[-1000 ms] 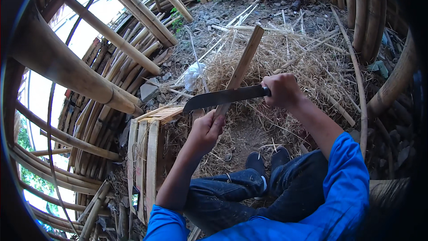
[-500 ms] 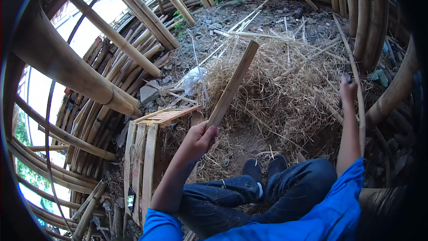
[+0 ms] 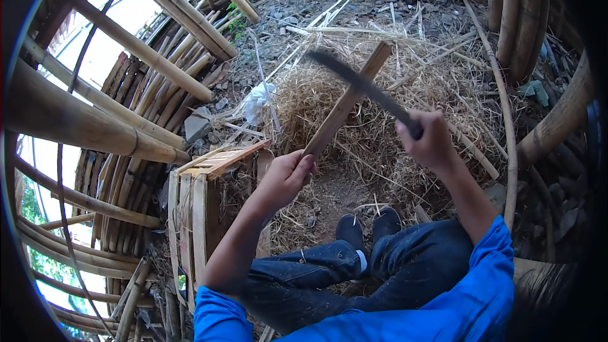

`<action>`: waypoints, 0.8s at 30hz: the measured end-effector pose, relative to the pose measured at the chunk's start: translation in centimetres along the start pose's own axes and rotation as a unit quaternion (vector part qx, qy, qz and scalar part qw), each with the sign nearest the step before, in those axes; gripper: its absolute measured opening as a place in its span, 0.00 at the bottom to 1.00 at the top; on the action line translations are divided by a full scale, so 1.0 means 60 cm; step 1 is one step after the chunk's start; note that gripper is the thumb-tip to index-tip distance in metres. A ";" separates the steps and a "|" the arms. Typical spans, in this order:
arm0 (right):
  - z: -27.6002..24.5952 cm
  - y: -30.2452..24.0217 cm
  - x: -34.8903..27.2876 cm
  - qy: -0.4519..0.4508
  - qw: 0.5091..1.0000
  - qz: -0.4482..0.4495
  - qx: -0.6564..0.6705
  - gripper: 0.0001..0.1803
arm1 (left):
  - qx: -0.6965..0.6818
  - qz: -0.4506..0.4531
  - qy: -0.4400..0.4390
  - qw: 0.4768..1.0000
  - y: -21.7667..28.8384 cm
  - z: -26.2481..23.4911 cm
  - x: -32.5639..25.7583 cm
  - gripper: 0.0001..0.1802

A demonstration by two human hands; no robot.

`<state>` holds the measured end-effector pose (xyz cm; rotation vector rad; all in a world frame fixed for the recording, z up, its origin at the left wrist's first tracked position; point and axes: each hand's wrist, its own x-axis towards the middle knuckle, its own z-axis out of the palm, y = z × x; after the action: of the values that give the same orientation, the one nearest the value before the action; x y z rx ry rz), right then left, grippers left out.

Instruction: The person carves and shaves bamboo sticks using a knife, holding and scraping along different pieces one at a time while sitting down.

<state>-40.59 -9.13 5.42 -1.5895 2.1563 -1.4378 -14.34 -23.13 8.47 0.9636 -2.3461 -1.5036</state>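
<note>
Wooden strip (image 3: 336,117) is clasped by left hand (image 3: 287,177), re-raised machete (image 3: 380,95) by right hand (image 3: 432,141); straw (image 3: 373,142) beyond is fenced with bamboo (image 3: 520,22).

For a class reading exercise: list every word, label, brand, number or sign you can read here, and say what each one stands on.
None can be read.
Machete in the right hand: no legible text.
Wooden strip in the left hand: no legible text.
Slatted wooden crate: any marks are too blurred to read.
White plastic bag: any print is too small to read.
</note>
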 end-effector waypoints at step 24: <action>0.005 -0.027 -0.022 -0.107 0.989 0.102 -0.032 0.12 | -0.180 -0.146 0.002 0.973 -0.053 0.089 -0.174 0.15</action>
<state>-38.72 -8.29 5.86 -1.4207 2.1819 -1.0964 -7.58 -13.63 5.08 1.2450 -1.8882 -1.9435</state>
